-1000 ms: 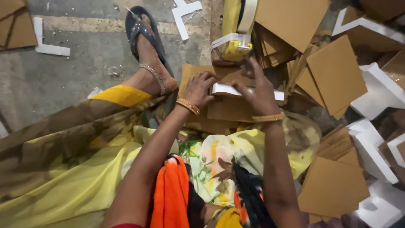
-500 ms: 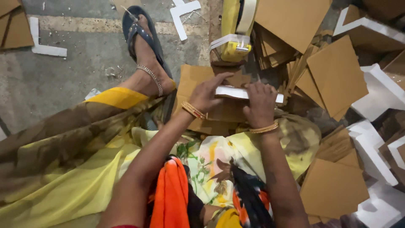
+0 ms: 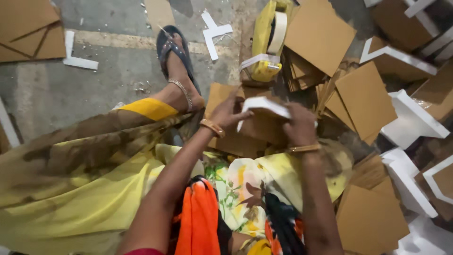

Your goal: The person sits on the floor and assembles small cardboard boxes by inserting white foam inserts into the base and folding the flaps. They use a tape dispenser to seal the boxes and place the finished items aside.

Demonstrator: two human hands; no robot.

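Both my hands hold one white foam strip (image 3: 264, 106) just above a stack of brown cardboard pieces (image 3: 245, 134) on my lap. My left hand (image 3: 226, 113) pinches the strip's left end, a gold bangle on its wrist. My right hand (image 3: 299, 126) grips the strip's right part from above and hides that end. My foot in a dark sandal (image 3: 177, 61) stretches out on the grey floor to the upper left of my hands.
A yellow tape dispenser (image 3: 269, 40) with a white roll lies just beyond the hands. Loose brown cardboard squares (image 3: 365, 101) and white foam corner pieces (image 3: 413, 123) crowd the right side. More cardboard (image 3: 28, 28) and a foam strip (image 3: 78, 56) lie at the upper left.
The hands have lifted the white foam strip off the cardboard stack and tilted it, left end lower. The view has shifted slightly; the foot stays in place.
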